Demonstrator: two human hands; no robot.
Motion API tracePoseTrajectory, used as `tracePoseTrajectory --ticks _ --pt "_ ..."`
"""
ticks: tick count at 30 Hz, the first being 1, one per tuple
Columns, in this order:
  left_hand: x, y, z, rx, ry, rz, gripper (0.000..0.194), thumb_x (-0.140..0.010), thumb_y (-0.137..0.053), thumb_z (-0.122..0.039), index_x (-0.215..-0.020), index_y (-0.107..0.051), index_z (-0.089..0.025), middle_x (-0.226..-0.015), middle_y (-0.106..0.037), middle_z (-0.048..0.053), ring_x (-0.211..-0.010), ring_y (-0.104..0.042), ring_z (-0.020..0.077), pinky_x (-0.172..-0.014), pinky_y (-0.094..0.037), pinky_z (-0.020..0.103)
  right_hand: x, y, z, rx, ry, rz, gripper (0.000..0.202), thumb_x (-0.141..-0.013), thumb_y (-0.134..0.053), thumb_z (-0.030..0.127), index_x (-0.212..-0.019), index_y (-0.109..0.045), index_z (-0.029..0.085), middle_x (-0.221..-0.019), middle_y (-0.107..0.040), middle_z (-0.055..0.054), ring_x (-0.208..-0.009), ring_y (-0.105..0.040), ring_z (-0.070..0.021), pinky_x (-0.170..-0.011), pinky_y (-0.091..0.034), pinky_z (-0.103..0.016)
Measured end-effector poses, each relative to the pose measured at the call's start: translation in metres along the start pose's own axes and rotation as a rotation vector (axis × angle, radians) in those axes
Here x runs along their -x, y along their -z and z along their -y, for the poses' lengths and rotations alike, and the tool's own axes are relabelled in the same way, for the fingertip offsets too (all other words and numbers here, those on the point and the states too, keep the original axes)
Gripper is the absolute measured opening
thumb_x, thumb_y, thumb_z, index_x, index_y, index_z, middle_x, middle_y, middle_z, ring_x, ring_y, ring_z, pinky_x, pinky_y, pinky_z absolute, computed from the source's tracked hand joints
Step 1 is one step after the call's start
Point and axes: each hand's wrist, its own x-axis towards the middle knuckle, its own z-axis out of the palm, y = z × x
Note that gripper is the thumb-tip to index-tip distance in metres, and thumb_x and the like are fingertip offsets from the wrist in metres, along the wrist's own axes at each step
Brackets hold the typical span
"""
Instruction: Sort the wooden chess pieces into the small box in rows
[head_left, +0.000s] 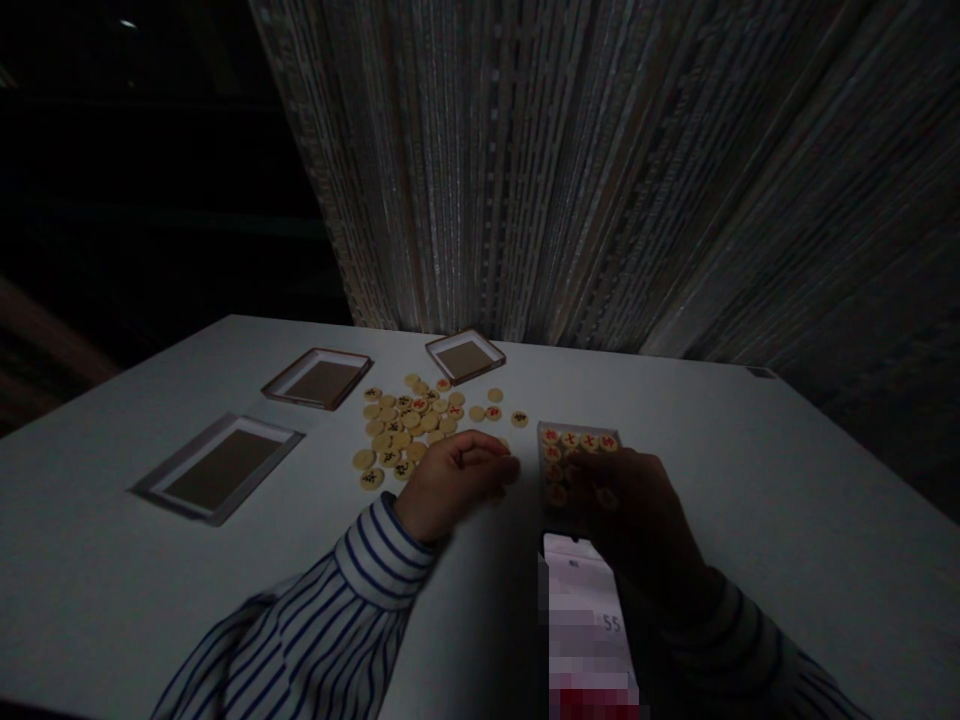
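Note:
A loose heap of round wooden pieces [410,420], some marked in red or black, lies mid-table. Just right of the heap's near edge, my left hand [459,478] has its fingers curled together; what they hold, if anything, is hidden. To the right stands a shallow box [543,480] with rows of red-marked pieces [589,441] in it. My right hand [637,510] is over this box, dark and partly blurred, with its fingertips among the pieces. Whether it grips one cannot be made out.
Three shallow trays or lids, one at the left [159,487], one behind it [274,388] and one at the back [497,361], rest on the white table [750,480]. A lit phone [589,620] lies below the box. Striped curtains hang behind.

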Motion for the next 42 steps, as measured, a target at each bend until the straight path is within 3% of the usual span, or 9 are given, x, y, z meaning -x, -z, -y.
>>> tracePoseTrajectory --ticks 9,15,20,33,42 --pt "0.002 -0.006 0.003 0.074 0.038 0.036 0.026 -0.061 -0.072 -0.031 -0.074 -0.060 -0.012 -0.062 -0.066 0.002 -0.053 -0.062 0.0123 -0.050 -0.044 0.022 0.000 0.000 0.003 -0.048 -0.021 0.006 0.015 -0.084 -0.045 0.023 -0.084 -0.059 0.018 -0.067 -0.061 -0.003 -0.062 -0.053 -0.0164 -0.060 -0.036 -0.033" --pt "0.004 -0.010 0.004 0.093 0.087 0.046 0.027 -0.060 -0.074 -0.030 -0.076 -0.060 -0.012 -0.066 -0.068 0.004 -0.057 -0.064 0.0141 -0.053 -0.046 0.024 0.001 0.000 0.006 -0.078 0.085 -0.002 0.013 -0.084 -0.048 0.018 -0.091 -0.060 0.017 -0.070 -0.062 -0.003 -0.066 -0.052 -0.0158 -0.065 -0.039 -0.034" --pt "0.004 -0.011 0.005 0.058 0.092 0.045 0.026 -0.061 -0.073 -0.029 -0.077 -0.060 -0.012 -0.067 -0.068 0.004 -0.058 -0.063 0.0135 -0.054 -0.046 0.024 0.002 0.001 0.009 -0.142 0.123 0.034 0.017 -0.084 -0.054 0.023 -0.099 -0.059 0.017 -0.077 -0.064 -0.004 -0.071 -0.053 -0.0159 -0.069 -0.039 -0.034" --pt "0.005 -0.012 0.007 0.005 0.081 0.107 0.024 -0.065 -0.069 -0.033 -0.077 -0.066 -0.012 -0.067 -0.066 0.005 -0.061 -0.059 0.0126 -0.060 -0.045 0.026 0.001 0.003 0.011 -0.103 0.117 0.073 0.015 -0.086 -0.051 0.022 -0.096 -0.062 0.019 -0.081 -0.066 -0.004 -0.073 -0.054 -0.0159 -0.070 -0.038 -0.034" --pt "0.005 -0.015 0.011 0.042 0.072 0.046 0.023 -0.062 -0.072 -0.026 -0.078 -0.065 -0.012 -0.067 -0.066 0.002 -0.060 -0.057 0.0106 -0.061 -0.045 0.026 0.000 0.002 0.011 -0.160 0.102 0.043 0.020 -0.085 -0.053 0.026 -0.103 -0.058 0.018 -0.083 -0.066 -0.004 -0.075 -0.057 -0.0158 -0.072 -0.041 -0.035"
